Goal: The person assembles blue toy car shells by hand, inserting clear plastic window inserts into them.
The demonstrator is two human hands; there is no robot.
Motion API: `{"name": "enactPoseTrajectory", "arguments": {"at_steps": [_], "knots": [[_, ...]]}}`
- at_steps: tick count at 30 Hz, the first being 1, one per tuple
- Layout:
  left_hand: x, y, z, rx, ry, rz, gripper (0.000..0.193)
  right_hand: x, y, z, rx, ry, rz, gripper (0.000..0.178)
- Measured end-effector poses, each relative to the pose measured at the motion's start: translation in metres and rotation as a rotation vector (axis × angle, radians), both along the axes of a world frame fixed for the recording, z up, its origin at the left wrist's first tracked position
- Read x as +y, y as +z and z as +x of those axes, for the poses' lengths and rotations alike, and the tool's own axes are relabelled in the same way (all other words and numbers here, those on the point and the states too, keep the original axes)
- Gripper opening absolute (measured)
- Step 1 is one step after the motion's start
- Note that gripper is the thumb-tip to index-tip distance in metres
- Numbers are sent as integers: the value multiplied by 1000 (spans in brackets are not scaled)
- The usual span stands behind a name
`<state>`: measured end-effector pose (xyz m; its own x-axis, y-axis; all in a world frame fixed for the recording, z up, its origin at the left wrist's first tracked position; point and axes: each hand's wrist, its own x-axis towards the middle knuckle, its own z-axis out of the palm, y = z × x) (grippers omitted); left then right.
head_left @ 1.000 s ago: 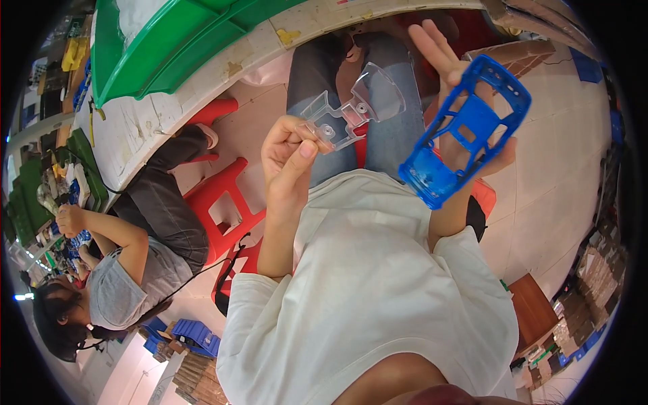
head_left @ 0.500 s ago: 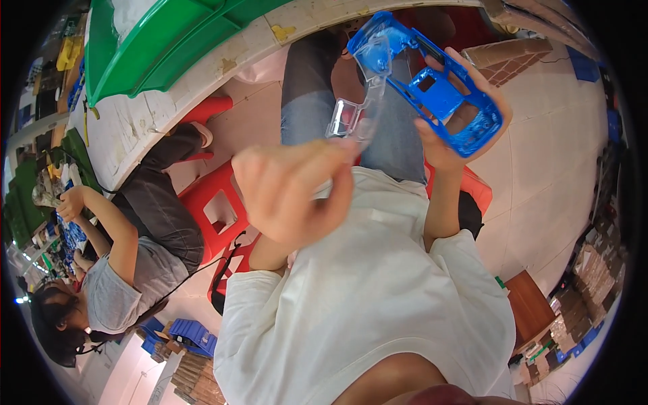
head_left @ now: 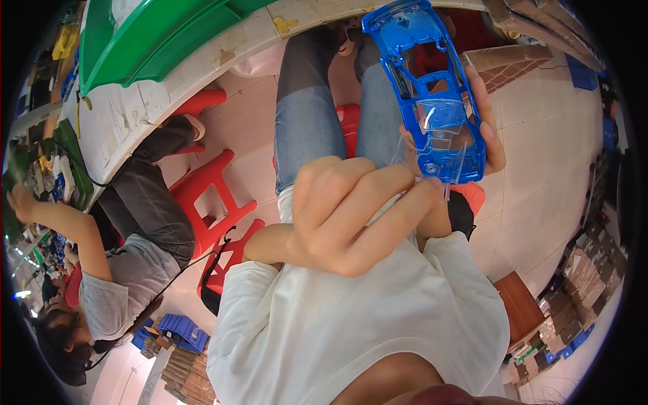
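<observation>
A glossy blue toy car body shell (head_left: 399, 32) with open window gaps is held up in front of my lap. My right hand (head_left: 492, 135) is closed round its right side, with the fingers partly hidden behind it. My left hand (head_left: 358, 214) pinches one end of a clear plastic window part (head_left: 440, 116). This part lies over the near half of the shell, overlapping its near window gap. Whether it is seated in the shell or only resting there, I cannot tell.
A worn white table edge (head_left: 226, 59) curves across the far left, with a green bin (head_left: 169, 47) on it. Red stools (head_left: 209, 196) stand at left. A co-worker in a grey shirt (head_left: 125, 290) sits there. A cardboard box (head_left: 506, 64) lies far right.
My left hand has moved right, bringing the clear part from beside the shell onto its near end. My right hand has turned the shell more upright in view. The co-worker's arm has moved outward.
</observation>
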<state>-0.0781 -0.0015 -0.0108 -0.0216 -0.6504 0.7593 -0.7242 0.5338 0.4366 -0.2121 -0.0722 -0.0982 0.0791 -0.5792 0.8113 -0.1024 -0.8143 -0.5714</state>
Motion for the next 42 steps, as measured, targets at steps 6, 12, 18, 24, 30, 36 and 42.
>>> {"name": "enactPoseTrajectory", "arguments": {"at_steps": [6, 12, 18, 24, 30, 36, 42], "knots": [[4, 4, 0, 12, 31, 17, 35, 8, -2, 2, -51, 88, 33, 49], [4, 2, -7, 42, 72, -59, 34, 12, -1, 1, 33, 23, 46, 56], [11, 1, -13, -83, 77, -82, 30, 11, 12, 10, 134, -191, -84, 72], [-1, 0, -9, -112, 113, -116, 29, 18, 3, 1, 78, -159, 109, 63], [0, 0, -15, -110, 43, -123, 31, 17, 13, 10, 60, -205, 59, 55], [-1, 0, -14, -127, 104, -143, 30, 20, 5, 0, 78, -202, 98, 53], [0, 2, -15, -135, 165, -86, 30, 28, 10, 4, 106, -212, 133, 54]]}}
